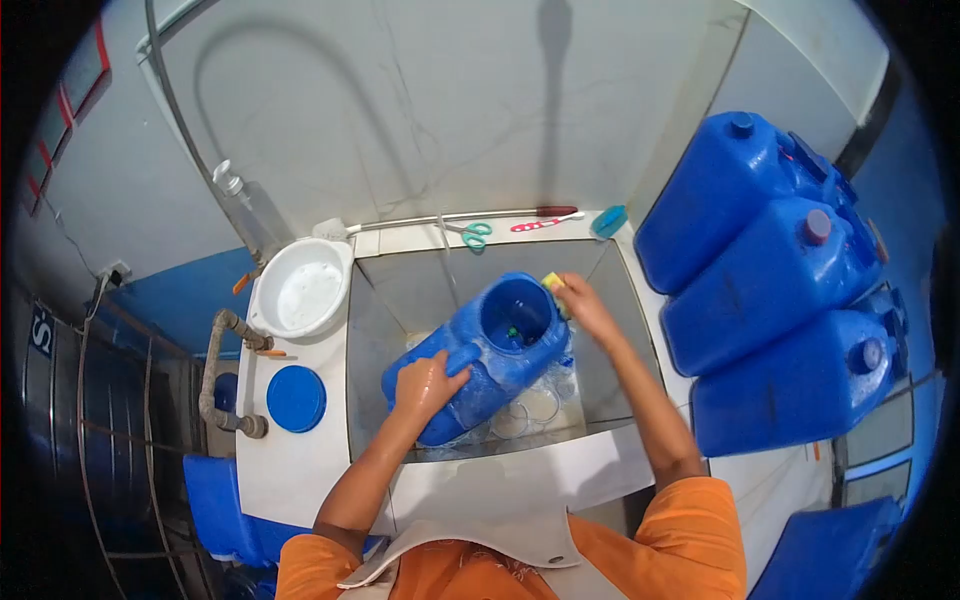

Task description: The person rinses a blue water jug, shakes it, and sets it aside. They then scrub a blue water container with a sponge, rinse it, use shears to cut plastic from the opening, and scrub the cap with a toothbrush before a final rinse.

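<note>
A blue plastic container (pixel 480 385) lies tilted in the tiled sink (pixel 610 385), its wide round mouth facing up and to the right. My left hand (pixel 430 385) is closed around the handle on its upper side. At the rim's right side, my right hand (pixel 582 303) presses a yellow sponge (pixel 554 284) against the container. Suds cover parts of the blue surface, and something small and green shows inside the mouth. Soapy water lies at the sink's bottom.
Left of the sink are a white basin (pixel 302 288), a blue lid (pixel 296 399), a pump bottle (pixel 248 208) and pipes with valves. Scissors (pixel 474 235), a toothbrush (pixel 547 222) and a teal brush (pixel 608 222) lie on the back ledge. Several blue jugs (pixel 765 310) stand right.
</note>
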Available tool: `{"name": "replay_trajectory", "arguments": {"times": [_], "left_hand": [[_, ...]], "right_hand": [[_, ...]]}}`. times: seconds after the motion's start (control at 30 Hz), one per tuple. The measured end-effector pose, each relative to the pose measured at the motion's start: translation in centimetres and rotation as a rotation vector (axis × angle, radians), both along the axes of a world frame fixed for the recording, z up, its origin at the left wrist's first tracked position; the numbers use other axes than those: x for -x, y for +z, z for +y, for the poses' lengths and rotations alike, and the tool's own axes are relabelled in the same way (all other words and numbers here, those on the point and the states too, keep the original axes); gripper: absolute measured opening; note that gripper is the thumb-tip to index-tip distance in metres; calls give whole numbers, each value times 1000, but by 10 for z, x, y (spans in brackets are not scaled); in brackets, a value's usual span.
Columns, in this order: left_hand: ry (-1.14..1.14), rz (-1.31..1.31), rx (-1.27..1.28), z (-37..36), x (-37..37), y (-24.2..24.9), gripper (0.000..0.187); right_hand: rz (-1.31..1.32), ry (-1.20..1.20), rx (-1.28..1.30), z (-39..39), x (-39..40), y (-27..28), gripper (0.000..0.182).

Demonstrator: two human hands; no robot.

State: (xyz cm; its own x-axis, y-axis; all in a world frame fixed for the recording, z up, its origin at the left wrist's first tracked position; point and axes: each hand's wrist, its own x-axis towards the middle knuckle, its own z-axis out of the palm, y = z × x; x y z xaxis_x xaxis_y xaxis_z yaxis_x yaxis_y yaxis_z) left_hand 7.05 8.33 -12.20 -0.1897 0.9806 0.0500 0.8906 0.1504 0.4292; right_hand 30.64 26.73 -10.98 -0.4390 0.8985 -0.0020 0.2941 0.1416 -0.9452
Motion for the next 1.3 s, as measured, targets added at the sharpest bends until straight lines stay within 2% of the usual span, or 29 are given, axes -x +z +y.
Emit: {"name": "replay_trajectory", "arguments": {"times": [0.07, 0.13, 0.17, 0.2, 0.23, 0.3, 0.33, 0.43, 0.47, 0.5, 0.57, 0.6, 0.63, 0.7, 0.73, 0.8, 0.9, 0.97, 1.03, 1.1, 1.17, 1.23, 1.3], "left_hand": [[107, -47, -39, -7, 14, -13, 44], [216, -85, -55, -16, 23, -27, 45], [291, -179, -35, -16, 29, -32, 46], [363, -275, -15, -17, 34, -36, 48], [378, -272, -14, -19, 37, -38, 48], [431, -293, 18, -23, 43, -42, 50], [445, -288, 23, -24, 47, -45, 50], [539, -361, 8, -17, 55, -61, 56], [563, -370, 30, -14, 60, -69, 59], [585, -379, 58, -14, 64, -76, 61], [592, -421, 54, -16, 71, -80, 64], [593, -456, 40, -17, 75, -80, 66], [594, -458, 40, -18, 77, -80, 66], [686, -574, 141, -25, 83, -79, 69], [708, -548, 103, -27, 89, -97, 69], [727, -597, 105, -30, 93, -97, 69], [756, -632, 140, -34, 89, -103, 68], [764, -656, 102, -35, 89, -101, 67], [777, -671, 119, -32, 87, -94, 66], [788, -681, 145, -36, 88, -97, 66], [789, -660, 122, -34, 90, -105, 66], [793, -728, 121, -32, 93, -99, 66], [812, -817, 82, -36, 89, -102, 68]], "right_hand": [[-118, -269, -817, -42, 38, -37, 26], [-252, -260, -739, -89, 72, -47, 29], [-254, -112, -1048, -104, 86, -80, 29], [-201, 37, -1031, -125, 101, -63, 28], [-191, 49, -1028, -124, 113, -58, 28], [-338, 144, -1001, -107, 137, -46, 25], [-248, 69, -1015, -96, 140, -38, 22], [-238, 199, -1021, -100, 150, -54, 22], [-415, 390, -923, -114, 157, -60, 23], [-413, 399, -921, -119, 168, -69, 23], [-199, 698, -892, -120, 183, -95, 23], [-195, 716, -935, -118, 186, -100, 24], [-196, 717, -935, -119, 176, -89, 24], [-172, 557, -949, -129, 143, -70, 24], [-166, 556, -948, -135, 132, -81, 24], [-97, 641, -752, -145, 114, -114, 27], [-159, 584, -783, -112, 162, -118, 17], [-135, 192, -797, -52, 194, -134, 12], [-64, -259, -806, -2, 196, -202, 12], [-466, 35, -594, -17, 131, -216, 18], [-433, -45, -727, -83, 94, -234, 25], [-252, 530, -60, -125, 98, -199, 26], [57, 379, -683, -135, 133, -137, 26]]}}
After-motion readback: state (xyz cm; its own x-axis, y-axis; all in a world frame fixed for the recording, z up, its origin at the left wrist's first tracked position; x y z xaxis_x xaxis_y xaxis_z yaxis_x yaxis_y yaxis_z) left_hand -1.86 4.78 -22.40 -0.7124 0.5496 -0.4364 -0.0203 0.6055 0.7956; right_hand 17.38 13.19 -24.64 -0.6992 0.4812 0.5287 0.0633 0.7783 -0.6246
